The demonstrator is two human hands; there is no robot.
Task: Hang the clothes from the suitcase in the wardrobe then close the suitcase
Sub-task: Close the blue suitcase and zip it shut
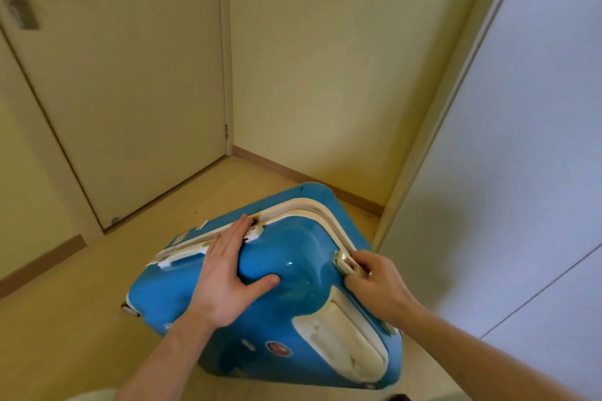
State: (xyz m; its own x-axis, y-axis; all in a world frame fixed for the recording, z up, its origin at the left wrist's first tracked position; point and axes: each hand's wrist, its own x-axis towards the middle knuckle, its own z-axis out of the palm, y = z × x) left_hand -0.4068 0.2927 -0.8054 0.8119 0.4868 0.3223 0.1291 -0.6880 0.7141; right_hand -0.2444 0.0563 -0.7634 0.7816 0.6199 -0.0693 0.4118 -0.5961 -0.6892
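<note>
A blue hard-shell suitcase (286, 312) with white trim lies on the floor, its lid down and its two halves together. My left hand (224, 277) presses flat on the lid with straight fingers, the fingertips near the white rim. My right hand (371, 283) pinches a metal zipper pull (343, 262) on the suitcase's right edge. No clothes are in view.
A white wardrobe door (521, 172) stands at the right. A cream room door (130, 91) is shut at the back left, and walls meet in the corner behind the suitcase. Light wooden floor (71, 319) surrounds the suitcase.
</note>
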